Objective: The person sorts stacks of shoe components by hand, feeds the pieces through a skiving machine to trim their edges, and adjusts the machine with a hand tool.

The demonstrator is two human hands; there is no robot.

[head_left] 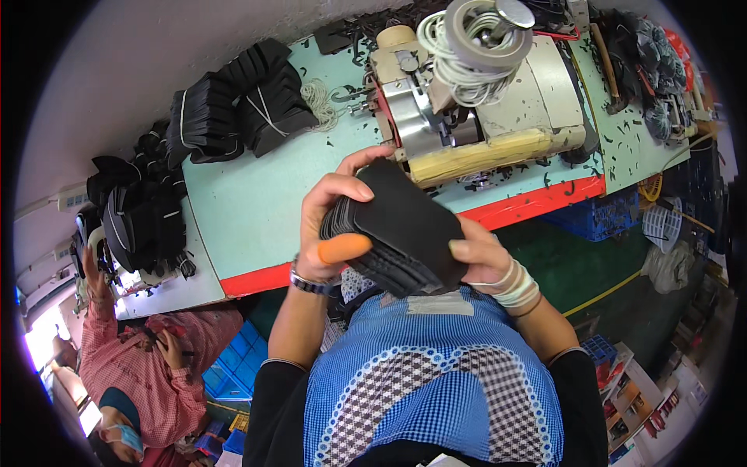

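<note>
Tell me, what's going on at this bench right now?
A person in a blue checked apron holds a stack of flat black pieces in both hands above the edge of a pale green table. The left hand, with an orange cover on its thumb, grips one side; the right hand supports the other. A machine stands behind, with tied black bundles to the left.

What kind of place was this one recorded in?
Probably a small sewing or shoe-parts workshop: an industrial sewing machine on a pale green worktable, with tied bundles of black cut pieces stacked alongside.
</note>
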